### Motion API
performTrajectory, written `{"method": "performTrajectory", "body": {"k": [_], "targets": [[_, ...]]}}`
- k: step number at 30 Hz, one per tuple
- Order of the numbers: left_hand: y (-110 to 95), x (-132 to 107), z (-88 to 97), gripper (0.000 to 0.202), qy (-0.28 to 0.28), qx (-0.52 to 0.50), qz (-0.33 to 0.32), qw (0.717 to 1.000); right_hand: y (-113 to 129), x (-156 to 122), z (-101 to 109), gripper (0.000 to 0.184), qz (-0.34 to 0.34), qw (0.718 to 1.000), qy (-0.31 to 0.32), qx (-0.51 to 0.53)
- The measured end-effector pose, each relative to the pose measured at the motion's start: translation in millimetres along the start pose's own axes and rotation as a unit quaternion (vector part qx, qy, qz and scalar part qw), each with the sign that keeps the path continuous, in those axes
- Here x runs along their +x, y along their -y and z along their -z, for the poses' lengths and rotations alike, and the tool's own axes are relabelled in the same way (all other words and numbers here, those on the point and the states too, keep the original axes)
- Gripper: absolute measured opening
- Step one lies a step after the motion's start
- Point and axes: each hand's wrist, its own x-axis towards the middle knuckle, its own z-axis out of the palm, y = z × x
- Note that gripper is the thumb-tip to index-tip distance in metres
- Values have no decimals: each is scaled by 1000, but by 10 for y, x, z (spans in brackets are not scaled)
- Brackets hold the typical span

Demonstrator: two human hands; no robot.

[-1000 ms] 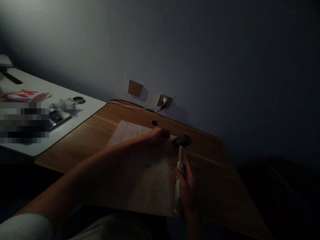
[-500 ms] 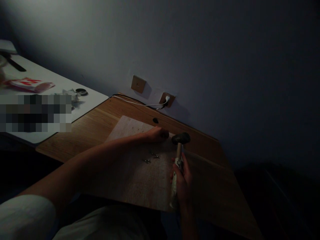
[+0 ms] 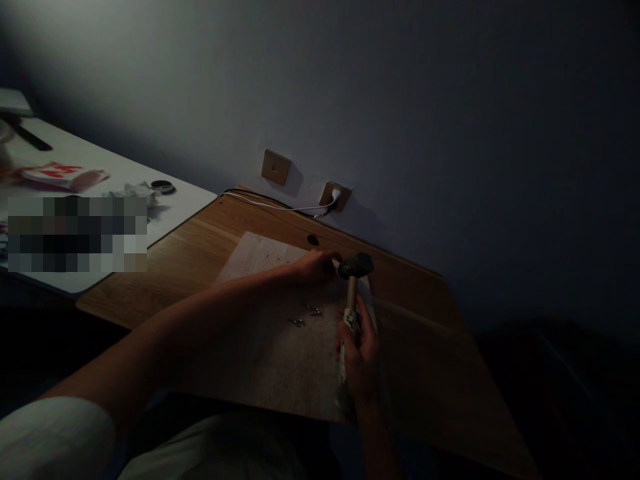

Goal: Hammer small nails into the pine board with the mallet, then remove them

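Note:
My right hand (image 3: 361, 350) is wrapped round the handle of a hammer (image 3: 352, 297), its dark head up and the light-patched handle slanting towards me. Just left of the hammer head, my left hand (image 3: 316, 267) is low over the far right part of a pale wooden board (image 3: 280, 373). Its fingers are bent together in a pinch, and whatever is between them is too dark and small to make out. Between my hands and nearer to me, two small clusters of shiny nails (image 3: 297, 323) lie on the board. Tiny dark points mark the board's far left part.
The board lies on a wooden desk (image 3: 420, 353) against the wall. Sockets (image 3: 335, 196) with a white plug and cables (image 3: 280, 207) are behind it. To the left, a white table (image 3: 195, 199) carries a red-and-white packet (image 3: 65, 175), a tape roll (image 3: 163, 187) and a blurred-out patch.
The hammer in my right hand has moved slightly left and up, its head now close beside my left hand. A finger of my left hand reaches further right. The nails have not moved on the board.

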Motion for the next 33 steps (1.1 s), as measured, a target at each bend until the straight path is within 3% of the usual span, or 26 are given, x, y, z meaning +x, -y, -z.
{"method": "performTrajectory", "body": {"k": [17,23,25,29,33], "targets": [[0,18,-14,45,15,8,18,1000,-31,-6,10,73,0,1000,0,4],[-216,-25,224,40,51,65,6,997,7,-12,8,73,-3,1000,-23,9],[-361,-120,343,29,88,109,-33,990,12,-14,10,74,-2,999,-39,26],[-659,-360,444,14,244,161,-69,954,16,-13,13,76,-15,997,-47,58],[-810,-466,356,18,267,201,-95,938,13,-6,20,74,-9,998,-44,50]]}}
